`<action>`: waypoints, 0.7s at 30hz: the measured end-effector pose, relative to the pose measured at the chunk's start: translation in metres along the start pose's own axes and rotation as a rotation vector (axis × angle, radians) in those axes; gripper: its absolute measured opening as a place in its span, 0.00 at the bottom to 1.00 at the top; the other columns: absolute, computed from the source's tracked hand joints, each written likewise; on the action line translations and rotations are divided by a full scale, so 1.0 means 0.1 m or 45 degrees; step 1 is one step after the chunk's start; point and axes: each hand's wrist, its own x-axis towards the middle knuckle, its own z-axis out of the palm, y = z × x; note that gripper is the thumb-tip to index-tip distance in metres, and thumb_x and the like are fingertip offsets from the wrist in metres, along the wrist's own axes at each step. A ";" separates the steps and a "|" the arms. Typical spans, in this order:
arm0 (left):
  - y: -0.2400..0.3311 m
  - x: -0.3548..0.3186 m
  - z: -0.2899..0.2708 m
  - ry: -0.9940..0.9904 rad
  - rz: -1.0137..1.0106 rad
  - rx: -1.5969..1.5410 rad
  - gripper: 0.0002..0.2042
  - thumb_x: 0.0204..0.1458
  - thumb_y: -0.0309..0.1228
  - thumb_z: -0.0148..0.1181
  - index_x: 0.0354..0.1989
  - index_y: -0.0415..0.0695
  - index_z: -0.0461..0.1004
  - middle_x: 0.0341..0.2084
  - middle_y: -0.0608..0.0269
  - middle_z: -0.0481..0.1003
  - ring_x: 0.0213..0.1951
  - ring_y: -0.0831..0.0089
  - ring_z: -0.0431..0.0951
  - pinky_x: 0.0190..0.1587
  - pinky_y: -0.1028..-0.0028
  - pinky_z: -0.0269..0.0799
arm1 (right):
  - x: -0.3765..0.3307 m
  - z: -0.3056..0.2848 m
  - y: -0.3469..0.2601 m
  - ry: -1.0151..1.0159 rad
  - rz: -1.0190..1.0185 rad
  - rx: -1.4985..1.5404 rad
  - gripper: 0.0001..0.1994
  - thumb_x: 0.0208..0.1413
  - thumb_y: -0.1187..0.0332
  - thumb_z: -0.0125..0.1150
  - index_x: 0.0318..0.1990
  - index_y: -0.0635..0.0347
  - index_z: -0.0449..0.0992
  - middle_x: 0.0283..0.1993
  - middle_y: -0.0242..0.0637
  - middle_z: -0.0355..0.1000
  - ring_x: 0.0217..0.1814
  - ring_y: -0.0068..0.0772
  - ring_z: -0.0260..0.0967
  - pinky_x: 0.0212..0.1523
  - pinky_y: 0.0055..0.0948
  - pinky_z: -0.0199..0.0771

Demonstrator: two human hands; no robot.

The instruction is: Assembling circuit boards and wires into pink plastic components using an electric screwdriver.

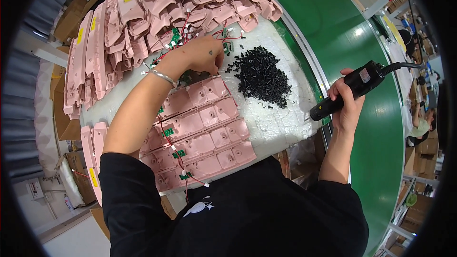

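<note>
My right hand [349, 107] is wrapped round a black corded electric screwdriver [351, 87], held off to the right by the green belt. My left hand [204, 54] reaches across to the far end of a row of pink plastic shells [204, 114]. Its fingers are curled and pressed together, pointing down; whatever they hold is hidden. Small green circuit boards [178, 153] with red wires sit in the shells. More boards with wires and white plugs [176, 35] lie just beyond my left hand. Right of that hand is a heap of black screws [262, 76].
A large pile of pink shells [190, 0] covers the far side of the white padded work surface [285, 133]. To the right runs a green conveyor belt [376, 162] with a metal edge. The screwdriver's cable [402, 65] leads off right. Cardboard boxes [66, 107] stand at the left.
</note>
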 end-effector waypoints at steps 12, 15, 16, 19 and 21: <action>-0.09 -0.79 0.06 0.983 0.041 -0.023 0.08 0.45 0.23 0.64 0.35 0.37 0.77 0.30 0.54 0.76 0.29 0.61 0.76 0.32 0.69 0.71 | 0.25 -0.09 0.27 -0.328 0.494 -0.495 0.26 0.54 0.69 0.61 0.58 0.68 0.60 0.36 0.36 0.71 0.35 0.24 0.69 0.39 0.24 0.69; -0.02 -1.17 0.01 0.484 -0.275 -0.229 0.07 0.45 0.25 0.62 0.33 0.38 0.78 0.26 0.50 0.77 0.30 0.56 0.78 0.35 0.65 0.73 | 0.21 -0.09 0.45 -0.373 0.387 -0.688 0.34 0.53 0.70 0.61 0.65 0.70 0.54 0.38 0.36 0.71 0.37 0.23 0.67 0.41 0.22 0.68; -0.10 -1.19 0.08 0.374 -0.243 -0.204 0.08 0.47 0.25 0.61 0.35 0.39 0.79 0.25 0.48 0.77 0.29 0.57 0.78 0.35 0.66 0.73 | 0.21 -0.11 0.54 -0.379 0.391 -0.690 0.34 0.53 0.70 0.61 0.65 0.70 0.54 0.38 0.36 0.71 0.37 0.23 0.67 0.41 0.22 0.68; -0.09 -1.17 0.30 0.592 -0.110 -0.442 0.09 0.47 0.26 0.61 0.37 0.42 0.80 0.26 0.50 0.78 0.29 0.56 0.78 0.35 0.66 0.73 | 0.25 -0.07 0.67 -0.397 0.277 -0.888 0.34 0.52 0.71 0.62 0.65 0.72 0.54 0.38 0.37 0.71 0.38 0.22 0.67 0.41 0.21 0.68; -0.12 -1.10 0.35 0.562 -0.216 -0.413 0.13 0.46 0.24 0.59 0.41 0.45 0.80 0.28 0.52 0.78 0.33 0.56 0.79 0.37 0.65 0.73 | 0.20 0.02 0.62 -0.407 0.214 -0.907 0.33 0.52 0.72 0.62 0.64 0.72 0.56 0.39 0.38 0.71 0.38 0.22 0.66 0.40 0.21 0.68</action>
